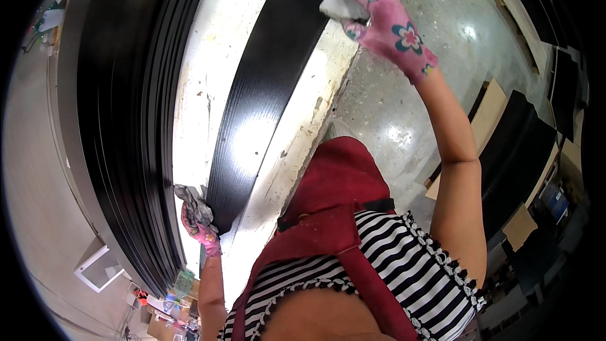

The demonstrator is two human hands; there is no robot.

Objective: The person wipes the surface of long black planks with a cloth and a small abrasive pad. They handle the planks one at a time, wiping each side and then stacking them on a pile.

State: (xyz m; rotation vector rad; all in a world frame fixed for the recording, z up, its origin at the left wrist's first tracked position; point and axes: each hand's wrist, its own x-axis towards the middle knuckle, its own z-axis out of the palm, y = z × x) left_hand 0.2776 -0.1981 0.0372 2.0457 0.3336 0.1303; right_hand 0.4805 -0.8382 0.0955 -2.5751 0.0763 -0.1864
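A long black board (259,88) with a fine wood-grain surface lies lengthwise on a white, paint-marked work surface (297,132). My right hand (388,25), in a pink flowered glove, is closed around a whitish pad (343,4). It presses that pad at the board's right edge, toward the far end. At the near end, my left hand (201,224) wears a matching glove with a dirty grey palm and fingers. Its fingers are curled at the board's left corner and appear to grip it; the fingertips are partly hidden.
Several long black strips (145,88) stand packed together along the left side of the work surface. On the right, beyond the grey concrete floor (404,107), more black panels (517,145) lie stacked with pale boards. A white frame (100,268) is at the lower left.
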